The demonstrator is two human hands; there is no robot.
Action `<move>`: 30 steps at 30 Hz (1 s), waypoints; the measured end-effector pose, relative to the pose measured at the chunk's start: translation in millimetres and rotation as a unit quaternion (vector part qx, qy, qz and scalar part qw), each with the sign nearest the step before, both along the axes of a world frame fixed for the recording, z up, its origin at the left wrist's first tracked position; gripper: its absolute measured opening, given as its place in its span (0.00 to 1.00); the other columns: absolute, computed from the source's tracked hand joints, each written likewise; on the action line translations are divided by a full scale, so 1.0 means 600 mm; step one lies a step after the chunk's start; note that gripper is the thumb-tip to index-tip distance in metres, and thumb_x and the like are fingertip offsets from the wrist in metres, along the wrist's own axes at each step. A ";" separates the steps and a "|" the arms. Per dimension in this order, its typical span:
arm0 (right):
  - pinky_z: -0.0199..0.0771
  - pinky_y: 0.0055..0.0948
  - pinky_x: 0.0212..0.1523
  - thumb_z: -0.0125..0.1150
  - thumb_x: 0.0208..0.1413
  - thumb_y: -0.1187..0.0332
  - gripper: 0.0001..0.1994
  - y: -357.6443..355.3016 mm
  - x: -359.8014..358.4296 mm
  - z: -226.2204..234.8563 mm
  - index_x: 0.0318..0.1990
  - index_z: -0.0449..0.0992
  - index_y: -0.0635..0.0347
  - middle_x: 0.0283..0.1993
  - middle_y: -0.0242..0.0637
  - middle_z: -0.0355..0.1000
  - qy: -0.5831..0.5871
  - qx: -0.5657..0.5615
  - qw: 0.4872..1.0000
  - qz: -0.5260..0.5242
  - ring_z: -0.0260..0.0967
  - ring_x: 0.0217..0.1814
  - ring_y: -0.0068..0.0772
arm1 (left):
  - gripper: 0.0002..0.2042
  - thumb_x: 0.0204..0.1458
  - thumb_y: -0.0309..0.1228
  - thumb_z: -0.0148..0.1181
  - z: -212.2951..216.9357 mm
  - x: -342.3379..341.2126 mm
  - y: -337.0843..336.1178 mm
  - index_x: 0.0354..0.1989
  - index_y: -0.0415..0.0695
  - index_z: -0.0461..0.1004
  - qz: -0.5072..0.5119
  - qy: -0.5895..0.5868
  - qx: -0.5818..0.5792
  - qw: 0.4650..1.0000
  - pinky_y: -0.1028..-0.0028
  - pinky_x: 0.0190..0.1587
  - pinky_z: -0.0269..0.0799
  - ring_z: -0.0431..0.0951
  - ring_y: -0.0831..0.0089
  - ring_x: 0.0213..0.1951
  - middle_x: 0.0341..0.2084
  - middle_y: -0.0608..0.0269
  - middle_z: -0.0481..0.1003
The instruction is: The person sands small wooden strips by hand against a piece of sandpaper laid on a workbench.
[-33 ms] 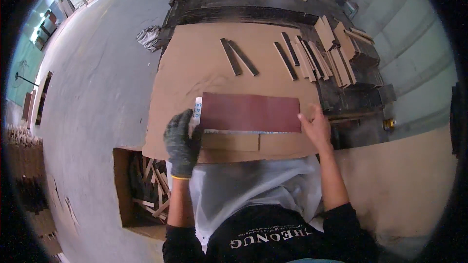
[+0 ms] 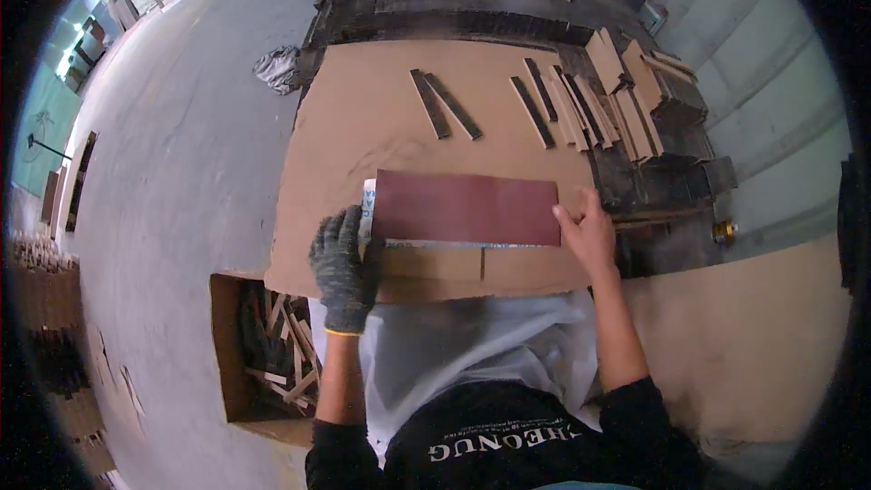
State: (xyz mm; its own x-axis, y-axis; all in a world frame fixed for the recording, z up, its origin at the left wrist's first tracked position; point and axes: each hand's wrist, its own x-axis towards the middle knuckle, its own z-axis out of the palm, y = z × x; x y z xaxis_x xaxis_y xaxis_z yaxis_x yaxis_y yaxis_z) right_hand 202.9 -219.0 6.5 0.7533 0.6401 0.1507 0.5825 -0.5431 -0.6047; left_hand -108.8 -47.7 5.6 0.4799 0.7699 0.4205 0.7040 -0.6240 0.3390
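A dark red sheet of sandpaper [image 2: 467, 209] lies across the near half of the cardboard-covered worktop [image 2: 340, 118]. Its white printed backing shows along the left and near edges. My gloved left hand [image 2: 345, 259] closes at the sheet's lower left corner, with its thumb hidden partly against the edge. At the opposite end, my bare right hand [image 2: 592, 240] rests its thumb against the right edge, while the index finger stands apart from it. Just below the sheet, a flat light-brown piece [image 2: 431, 264] is partly covered.
Two dark-edged strips [image 2: 441, 105] lie farther back, with several more strips [image 2: 581, 109] to the right. Stacked boards [image 2: 653, 95] stand at the worktop's right side. A cardboard box [image 2: 234, 354] of wood offcuts sits at lower left. A crumpled cloth [image 2: 277, 69] lies on the floor.
My left hand has shifted slightly to the right and turned a little at the sheet's left end. The sandpaper and my right hand stay nearly in place.
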 end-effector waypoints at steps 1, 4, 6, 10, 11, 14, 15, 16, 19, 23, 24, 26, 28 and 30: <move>0.71 0.39 0.40 0.66 0.47 0.55 0.28 0.016 -0.010 0.008 0.52 0.66 0.57 0.39 0.44 0.73 -0.014 -0.008 0.999 0.040 0.71 0.40 0.45 | 0.23 0.49 0.35 0.58 -0.020 0.003 -0.012 0.54 0.43 0.68 0.023 0.024 0.019 0.999 0.57 0.56 0.60 0.68 0.50 0.53 0.48 0.53 0.72; 0.69 0.39 0.49 0.69 0.43 0.55 0.34 0.073 -0.053 0.007 0.58 0.63 0.54 0.52 0.47 0.68 -0.081 -0.025 0.983 0.165 0.67 0.52 0.49 | 0.25 0.46 0.35 0.59 -0.052 0.003 -0.033 0.55 0.44 0.67 0.033 0.048 -0.011 0.998 0.57 0.59 0.55 0.65 0.52 0.55 0.50 0.55 0.71; 0.57 0.44 0.60 0.71 0.39 0.50 0.40 0.113 -0.086 0.001 0.60 0.61 0.52 0.61 0.48 0.58 -0.056 -0.029 0.964 0.259 0.55 0.63 0.52 | 0.28 0.45 0.35 0.59 -0.055 0.007 -0.035 0.57 0.44 0.65 0.027 0.051 -0.052 0.997 0.56 0.61 0.52 0.63 0.52 0.57 0.51 0.54 0.70; 0.39 0.52 0.69 0.69 0.33 0.40 0.49 0.184 -0.128 -0.011 0.64 0.57 0.50 0.69 0.50 0.45 -0.097 -0.074 0.929 0.349 0.38 0.72 0.55 | 0.32 0.47 0.40 0.60 -0.049 0.008 -0.059 0.62 0.44 0.60 0.020 0.056 -0.025 0.998 0.51 0.64 0.44 0.56 0.46 0.61 0.60 0.51 0.61; 0.38 0.54 0.69 0.69 0.32 0.39 0.50 0.195 -0.136 -0.018 0.65 0.56 0.49 0.70 0.50 0.44 -0.102 -0.085 0.925 0.356 0.37 0.73 0.55 | 0.33 0.47 0.42 0.60 -0.039 0.007 -0.070 0.62 0.44 0.60 0.035 0.069 -0.021 0.997 0.50 0.64 0.44 0.55 0.46 0.61 0.60 0.51 0.61; 0.34 0.59 0.68 0.67 0.32 0.36 0.52 0.212 -0.147 -0.032 0.66 0.55 0.49 0.70 0.49 0.43 -0.114 -0.113 0.916 0.368 0.34 0.73 0.55 | 0.35 0.45 0.48 0.61 -0.035 0.000 -0.098 0.61 0.45 0.61 0.077 0.106 -0.034 0.991 0.49 0.64 0.43 0.54 0.47 0.62 0.60 0.50 0.61; 0.33 0.60 0.68 0.66 0.32 0.36 0.51 0.212 -0.151 -0.035 0.66 0.55 0.49 0.70 0.49 0.43 -0.114 -0.117 0.914 0.372 0.34 0.73 0.55 | 0.34 0.44 0.47 0.62 -0.043 -0.002 -0.099 0.60 0.45 0.62 0.075 0.088 -0.026 0.993 0.50 0.64 0.44 0.56 0.48 0.61 0.58 0.49 0.62; 0.32 0.60 0.68 0.66 0.33 0.36 0.51 0.213 -0.154 -0.038 0.66 0.55 0.49 0.71 0.48 0.43 -0.113 -0.120 0.912 0.374 0.34 0.73 0.55 | 0.33 0.44 0.47 0.62 -0.054 -0.004 -0.099 0.58 0.44 0.64 0.071 0.070 -0.019 0.995 0.50 0.64 0.45 0.57 0.49 0.61 0.57 0.49 0.63; 0.31 0.59 0.69 0.64 0.35 0.36 0.50 0.207 -0.149 -0.033 0.66 0.54 0.48 0.71 0.48 0.43 -0.109 -0.122 0.908 0.387 0.33 0.74 0.55 | 0.28 0.41 0.43 0.64 -0.057 0.007 -0.096 0.53 0.45 0.69 0.061 0.014 0.011 0.998 0.52 0.60 0.53 0.64 0.53 0.54 0.49 0.51 0.69; 0.31 0.58 0.69 0.62 0.38 0.36 0.48 0.193 -0.153 -0.034 0.67 0.53 0.48 0.71 0.46 0.42 -0.123 -0.131 0.904 0.389 0.33 0.74 0.54 | 0.23 0.37 0.36 0.65 -0.055 0.020 -0.086 0.46 0.46 0.73 0.075 -0.029 0.074 0.994 0.56 0.50 0.64 0.70 0.58 0.43 0.36 0.57 0.71; 0.32 0.57 0.69 0.62 0.39 0.37 0.48 0.188 -0.154 -0.027 0.67 0.53 0.48 0.71 0.46 0.42 -0.120 -0.136 0.904 0.386 0.32 0.74 0.53 | 0.22 0.37 0.36 0.65 -0.053 0.022 -0.084 0.45 0.46 0.73 0.071 -0.029 0.079 0.994 0.57 0.48 0.64 0.70 0.58 0.41 0.34 0.57 0.71; 0.32 0.57 0.69 0.63 0.39 0.38 0.47 0.180 -0.153 -0.026 0.67 0.53 0.48 0.71 0.45 0.42 -0.120 -0.131 0.906 0.385 0.32 0.74 0.52 | 0.21 0.37 0.35 0.64 -0.050 0.027 -0.081 0.44 0.46 0.74 0.060 -0.026 0.088 0.994 0.58 0.44 0.65 0.70 0.58 0.38 0.31 0.58 0.70; 0.32 0.57 0.69 0.62 0.40 0.39 0.47 0.175 -0.153 -0.035 0.67 0.53 0.48 0.71 0.45 0.43 -0.125 -0.108 0.908 0.386 0.33 0.74 0.53 | 0.20 0.39 0.35 0.64 -0.041 0.018 -0.079 0.44 0.46 0.74 0.052 -0.009 0.086 0.995 0.59 0.43 0.65 0.70 0.58 0.36 0.30 0.58 0.70; 0.30 0.60 0.68 0.59 0.41 0.36 0.47 0.174 -0.147 -0.049 0.67 0.52 0.47 0.71 0.45 0.43 -0.132 -0.105 0.907 0.386 0.32 0.74 0.54 | 0.18 0.43 0.34 0.62 -0.018 0.022 -0.078 0.45 0.45 0.74 0.078 0.041 0.047 0.995 0.59 0.41 0.65 0.69 0.56 0.34 0.28 0.58 0.70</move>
State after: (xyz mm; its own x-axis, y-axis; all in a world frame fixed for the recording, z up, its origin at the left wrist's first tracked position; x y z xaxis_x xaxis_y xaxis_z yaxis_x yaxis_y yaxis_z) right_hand 114.6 -114.4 -22.9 0.0242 0.9970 0.0741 0.9480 0.0007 -0.3183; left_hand -95.8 -94.8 -5.2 0.3933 0.7967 0.4589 0.8182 -0.5310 0.2206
